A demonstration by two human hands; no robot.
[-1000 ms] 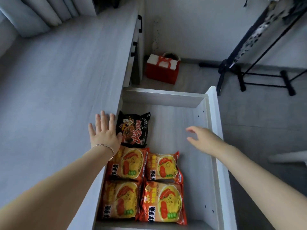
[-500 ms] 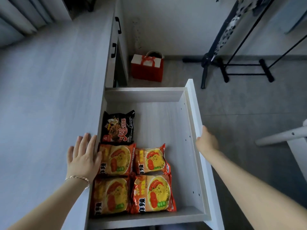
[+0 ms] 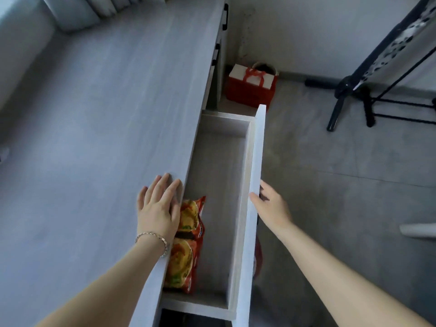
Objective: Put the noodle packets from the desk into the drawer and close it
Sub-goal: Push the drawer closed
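Observation:
The white drawer (image 3: 256, 161) stands about half open beside the grey desk (image 3: 94, 138). Only two orange noodle packets (image 3: 188, 246) show inside it, along the desk edge; the other packets are hidden under the desk top. My left hand (image 3: 158, 208) lies flat on the desk's edge, fingers spread, a bracelet on the wrist, holding nothing. My right hand (image 3: 271, 206) rests against the outer face of the drawer front, thumb on its top edge, the other fingers hidden behind the panel.
A red and white gift bag (image 3: 251, 86) sits on the grey floor beyond the drawer. A black stand (image 3: 349, 90) with legs occupies the floor at upper right. Closed drawers with black handles (image 3: 225, 17) lie further along the desk.
The drawer has slid in toward the desk, covering the black packet and most orange ones. My right hand went from the drawer's rim to its front face. My left hand stayed on the desk.

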